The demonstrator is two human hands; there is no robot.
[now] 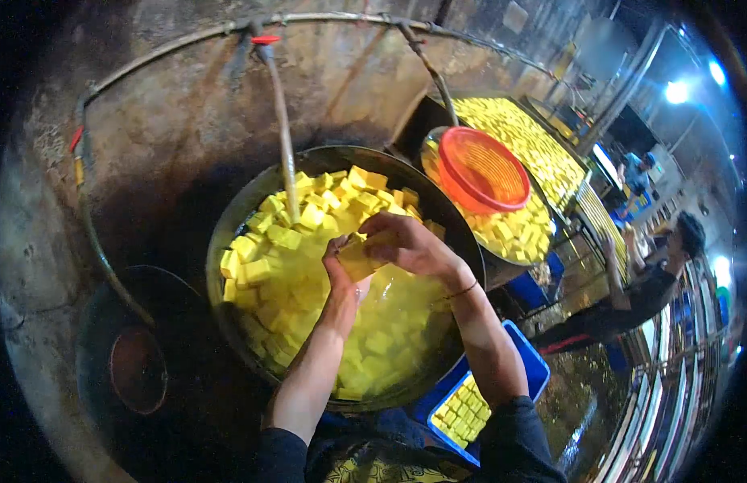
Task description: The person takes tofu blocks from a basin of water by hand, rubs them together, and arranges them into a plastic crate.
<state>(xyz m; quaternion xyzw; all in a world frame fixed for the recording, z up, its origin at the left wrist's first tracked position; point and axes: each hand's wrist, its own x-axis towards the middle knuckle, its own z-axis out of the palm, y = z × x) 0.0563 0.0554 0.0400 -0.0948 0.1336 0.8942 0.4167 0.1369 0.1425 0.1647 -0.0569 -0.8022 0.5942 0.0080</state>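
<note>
Both hands act on one yellow block (pixel 356 261), positioned above the middle of the round vat (pixel 452 221). The left hand (pixel 339 264) is closed on the block's left side; the right hand (pixel 415 245) grips it from the far right, fingers bent over the top edge. Whether the block is one solid piece or has a wrapping cannot be told.

Possible faults:
- Crushed corners or a split block, caused by uneven pressure between the two hands; the material is probably soft.
- Slip and splash, caused by wet surfaces; a dropped block would likely strike the loose blocks (pixel 285 237) below.
- Mistaken grasp in the near half of the vat, caused by the cloudy liquid (pixel 394 310), which blurs the submerged pieces.
- Contact with the pipe (pixel 285 133), which hangs into the far side of the vat, if the hands swing left.

Materials and shapes: the loose blocks are squat and square-edged, with smooth, matt faces, heaped at random. The vat has a dark, round rim. Right and near, a smooth blue crate (pixel 534 360) carries similar blocks in close rows. Right and far, a ribbed red basket (pixel 488 169) rests over another heap.
</note>
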